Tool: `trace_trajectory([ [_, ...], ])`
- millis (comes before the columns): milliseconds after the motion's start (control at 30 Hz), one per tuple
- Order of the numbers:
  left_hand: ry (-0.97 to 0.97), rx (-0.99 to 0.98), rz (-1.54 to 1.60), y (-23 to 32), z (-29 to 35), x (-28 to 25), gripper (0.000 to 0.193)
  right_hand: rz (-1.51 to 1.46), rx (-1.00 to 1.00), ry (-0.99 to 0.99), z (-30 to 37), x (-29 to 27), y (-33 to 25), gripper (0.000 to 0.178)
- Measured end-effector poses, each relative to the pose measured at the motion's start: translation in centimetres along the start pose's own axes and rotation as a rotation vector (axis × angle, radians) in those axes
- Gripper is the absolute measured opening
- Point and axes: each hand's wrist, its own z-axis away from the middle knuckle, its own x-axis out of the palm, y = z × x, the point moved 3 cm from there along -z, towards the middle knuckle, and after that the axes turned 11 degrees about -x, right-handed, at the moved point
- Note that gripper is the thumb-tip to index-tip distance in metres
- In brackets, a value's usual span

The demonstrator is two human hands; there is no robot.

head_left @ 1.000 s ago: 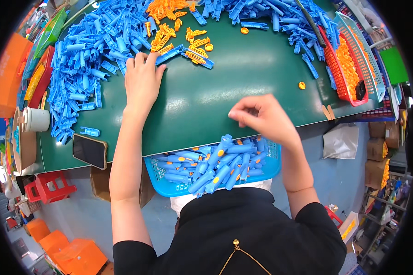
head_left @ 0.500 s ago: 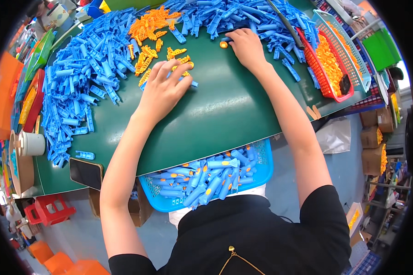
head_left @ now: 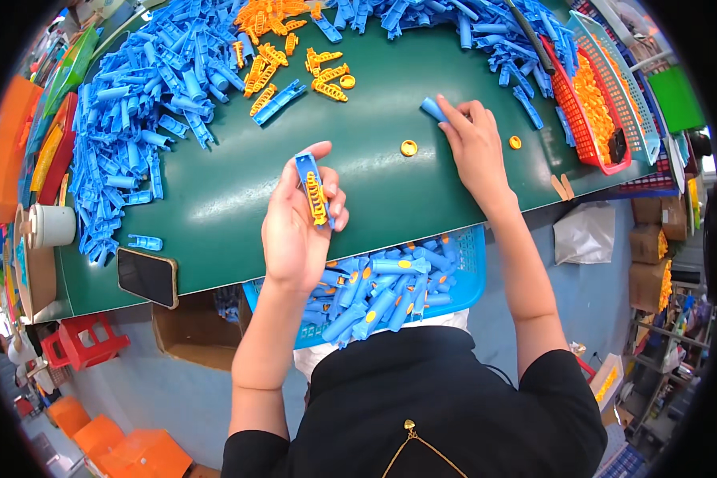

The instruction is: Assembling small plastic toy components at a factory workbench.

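Left hand raised over centre of green desk, fingers curled round a blue plastic piece with an orange toothed strip laid along it. Right hand flat on desk at upper right, fingers pressed on a blue tube. Orange cap between the hands, another just right of right hand. Blue tray of assembled parts at lower centre. Phone at lower left.
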Motion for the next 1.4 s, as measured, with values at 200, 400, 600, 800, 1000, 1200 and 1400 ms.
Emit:
trace_trajectory([
  [200,0.026,0.063,0.07,-0.8,0.9,-0.8,0.034,-0.888,0.132,-0.02,1.6,-3.0,-6.1,0.025],
  [400,0.124,0.184,-0.105,-1.3,1.8,-0.2,0.027,-1.054,0.044,0.023,1.6,-2.8,-11.1,0.027],
  [600,0.189,0.225,-0.219,-1.4,2.0,0.0,0.027,-0.965,0.014,0.056,1.8,-2.1,-11.6,0.026],
  [800,0.183,0.228,-0.207,-1.7,1.7,0.0,0.027,-0.909,-0.022,0.07,1.9,-2.1,-11.6,0.026],
  [1000,0.114,0.151,-0.193,-1.3,1.3,-0.8,0.03,-0.904,-0.036,-0.041,1.9,-1.8,-11.4,0.027],
  [1200,0.034,0.204,0.116,-2.0,1.2,-0.7,0.032,-0.875,0.017,0.171,3.0,-1.2,-12.3,0.033],
  [1400,0.075,0.34,-0.004,-2.3,1.2,-1.2,0.029,-0.781,-0.119,0.116,2.8,-0.8,-11.5,0.027],
])
